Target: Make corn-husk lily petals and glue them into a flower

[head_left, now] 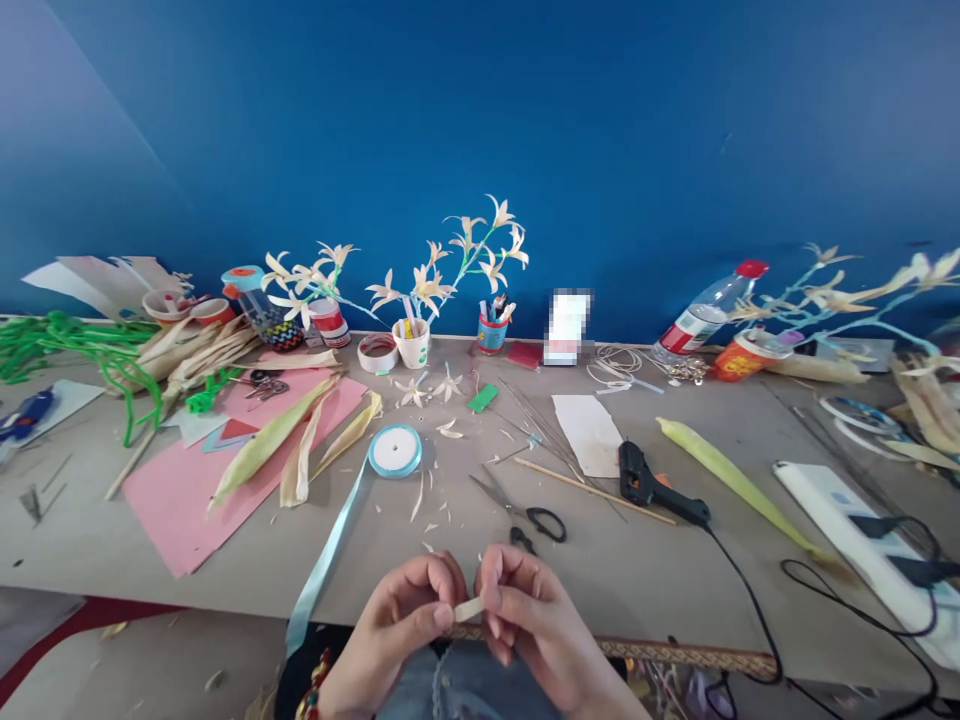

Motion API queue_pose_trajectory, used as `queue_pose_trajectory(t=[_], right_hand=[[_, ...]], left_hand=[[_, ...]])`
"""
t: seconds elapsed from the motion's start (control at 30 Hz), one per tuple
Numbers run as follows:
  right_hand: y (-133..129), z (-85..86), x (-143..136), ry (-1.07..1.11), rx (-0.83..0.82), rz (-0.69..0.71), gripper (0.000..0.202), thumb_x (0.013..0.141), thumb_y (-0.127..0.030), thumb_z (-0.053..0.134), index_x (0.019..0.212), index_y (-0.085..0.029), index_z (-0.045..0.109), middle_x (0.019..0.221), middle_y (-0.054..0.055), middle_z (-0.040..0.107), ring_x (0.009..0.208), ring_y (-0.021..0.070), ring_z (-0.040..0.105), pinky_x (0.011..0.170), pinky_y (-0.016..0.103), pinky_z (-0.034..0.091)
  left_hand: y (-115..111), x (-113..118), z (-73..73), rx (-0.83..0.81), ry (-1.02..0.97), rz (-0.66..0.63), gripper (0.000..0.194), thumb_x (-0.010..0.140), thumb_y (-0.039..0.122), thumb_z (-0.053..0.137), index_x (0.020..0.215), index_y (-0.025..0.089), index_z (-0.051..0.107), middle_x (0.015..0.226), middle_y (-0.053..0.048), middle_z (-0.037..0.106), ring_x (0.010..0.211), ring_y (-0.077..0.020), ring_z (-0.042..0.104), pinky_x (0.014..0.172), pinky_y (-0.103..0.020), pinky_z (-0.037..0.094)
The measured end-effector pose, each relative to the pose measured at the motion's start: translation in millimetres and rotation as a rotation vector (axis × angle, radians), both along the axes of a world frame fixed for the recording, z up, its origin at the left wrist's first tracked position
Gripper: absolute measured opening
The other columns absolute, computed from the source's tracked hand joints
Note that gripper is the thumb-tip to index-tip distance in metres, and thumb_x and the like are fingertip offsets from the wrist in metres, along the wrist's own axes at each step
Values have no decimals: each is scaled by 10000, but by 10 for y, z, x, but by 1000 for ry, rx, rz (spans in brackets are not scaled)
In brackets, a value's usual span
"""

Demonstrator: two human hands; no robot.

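Observation:
Between my two hands, at the front edge of the table, is a small pale strip of what looks like corn husk (469,609). My left hand (409,615) pinches its left end between thumb and fingers. The right end is pinched in my right hand (529,605). Just beyond my hands lie black-handled scissors (517,508), blades pointing away to the left. A roll of light blue ribbon (395,451) lies flat to the left, its loose tail (326,550) running over the table edge. Pale trimmed scraps (420,495) are scattered between the ribbon roll and the scissors.
A black glue gun (652,485) with its cord lies right, near a green husk (739,480) and a white power strip (862,550). Husks (270,445) rest on pink paper (180,510) at left. Husk flowers stand in a white cup (412,345) at the back.

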State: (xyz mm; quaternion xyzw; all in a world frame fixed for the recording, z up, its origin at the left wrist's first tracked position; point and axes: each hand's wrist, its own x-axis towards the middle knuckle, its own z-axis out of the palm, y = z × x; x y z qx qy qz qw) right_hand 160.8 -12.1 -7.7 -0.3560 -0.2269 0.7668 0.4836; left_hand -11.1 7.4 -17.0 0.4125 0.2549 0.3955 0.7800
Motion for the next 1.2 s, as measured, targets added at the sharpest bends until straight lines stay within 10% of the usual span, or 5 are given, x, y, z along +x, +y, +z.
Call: queue_pose_trajectory(t=[1.2], right_hand=[[89, 97, -5, -192, 40, -78, 327, 779, -434, 788, 700, -181, 595, 562, -27, 559, 466, 80, 429, 436, 192, 380]], left_hand=[[70, 4, 124, -64, 72, 242, 149, 871, 292, 671, 829, 149, 673, 803, -33, 582, 779, -162, 525, 750, -262, 395]])
